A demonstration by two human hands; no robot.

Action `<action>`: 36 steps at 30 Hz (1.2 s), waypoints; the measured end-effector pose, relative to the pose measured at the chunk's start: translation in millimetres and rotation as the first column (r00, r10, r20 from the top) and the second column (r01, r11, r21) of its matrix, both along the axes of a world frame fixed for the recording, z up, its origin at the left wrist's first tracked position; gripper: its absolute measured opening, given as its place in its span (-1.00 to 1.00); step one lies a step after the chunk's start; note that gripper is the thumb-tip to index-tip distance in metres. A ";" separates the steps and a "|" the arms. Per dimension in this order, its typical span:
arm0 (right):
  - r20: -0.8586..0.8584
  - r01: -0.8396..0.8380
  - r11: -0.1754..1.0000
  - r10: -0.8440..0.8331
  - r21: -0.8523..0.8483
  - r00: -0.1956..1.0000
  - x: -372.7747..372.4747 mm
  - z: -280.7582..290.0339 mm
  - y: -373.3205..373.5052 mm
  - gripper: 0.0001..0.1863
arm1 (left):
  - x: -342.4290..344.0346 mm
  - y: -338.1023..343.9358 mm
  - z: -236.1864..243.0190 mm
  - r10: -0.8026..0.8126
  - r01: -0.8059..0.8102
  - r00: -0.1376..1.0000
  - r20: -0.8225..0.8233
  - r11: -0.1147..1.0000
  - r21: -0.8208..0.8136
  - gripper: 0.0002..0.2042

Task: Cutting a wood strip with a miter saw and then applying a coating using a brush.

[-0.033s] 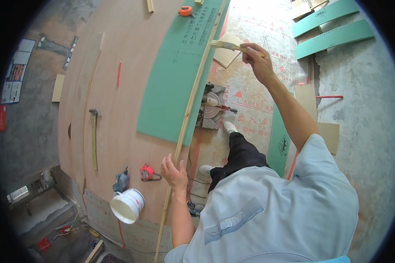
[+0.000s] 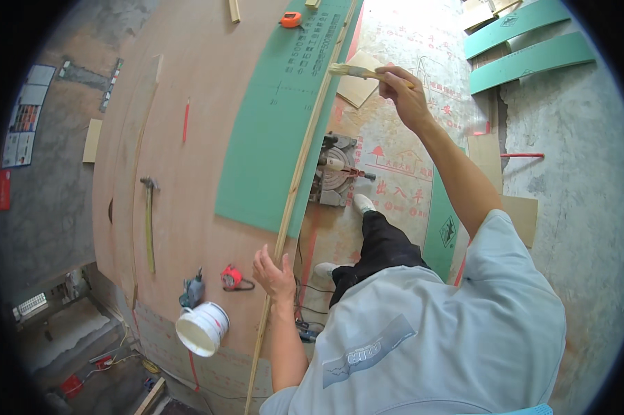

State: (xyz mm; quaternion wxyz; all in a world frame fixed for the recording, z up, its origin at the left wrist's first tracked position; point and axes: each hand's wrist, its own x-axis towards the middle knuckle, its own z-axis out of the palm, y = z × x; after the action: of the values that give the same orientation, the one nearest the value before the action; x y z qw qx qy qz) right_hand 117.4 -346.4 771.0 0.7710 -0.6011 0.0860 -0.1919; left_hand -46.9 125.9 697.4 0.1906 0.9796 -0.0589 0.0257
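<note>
My right hand (image 2: 404,95) is closed around the handle of a paintbrush (image 2: 359,71). The pale bristles point left and meet the edge of a long, narrow wooden strip (image 2: 304,155). This strip runs lengthwise along the right side of a green board (image 2: 257,162), which lies on a large plywood sheet (image 2: 187,180). Lower down, my left hand (image 2: 275,278) is over the strip's near part, thumb apart from loosely bent fingers; whether it presses on the wood is hard to tell. A white bucket (image 2: 203,328) with pale contents stands left of that hand.
On the plywood lie a hammer (image 2: 149,225), a red pencil (image 2: 186,121), a red tape measure (image 2: 233,277) and a grey-blue power tool (image 2: 192,289). An orange tape measure (image 2: 290,19) sits on the green board. A saw with a round base (image 2: 334,171) stands on the floor to the right.
The paintbrush and my right hand have shifted very slightly left. My left hand stays in place over the strip.
</note>
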 end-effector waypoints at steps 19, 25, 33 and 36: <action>-0.072 0.013 0.997 -0.019 -0.074 0.997 151.1 -74.7 -132.7 -0.79 | 22.6 -45.3 -23.7 0.211 -0.107 0.943 -0.259 0.926 0.362 -0.78; -0.076 -0.072 0.979 0.058 -0.190 0.995 151.4 -75.4 -128.0 -0.79 | 23.3 -44.4 -23.6 0.204 -0.105 0.946 -0.252 0.929 0.355 -0.77; -0.062 0.037 0.952 -0.058 -0.305 0.996 176.9 -80.8 -155.4 -0.77 | 20.0 -40.0 -30.9 0.194 -0.100 0.957 -0.215 0.918 0.383 -0.77; -0.076 0.049 0.947 -0.076 -0.318 0.994 181.0 -81.0 -159.7 -0.76 | 19.9 -40.9 -32.9 0.196 -0.103 0.958 -0.209 0.916 0.387 -0.76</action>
State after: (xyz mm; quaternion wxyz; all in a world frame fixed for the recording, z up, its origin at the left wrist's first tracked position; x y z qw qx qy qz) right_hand 298.4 -506.1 690.0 0.6541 -0.7213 0.1066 -0.2012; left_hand -26.9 85.0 664.5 0.0047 0.9951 0.0367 -0.0915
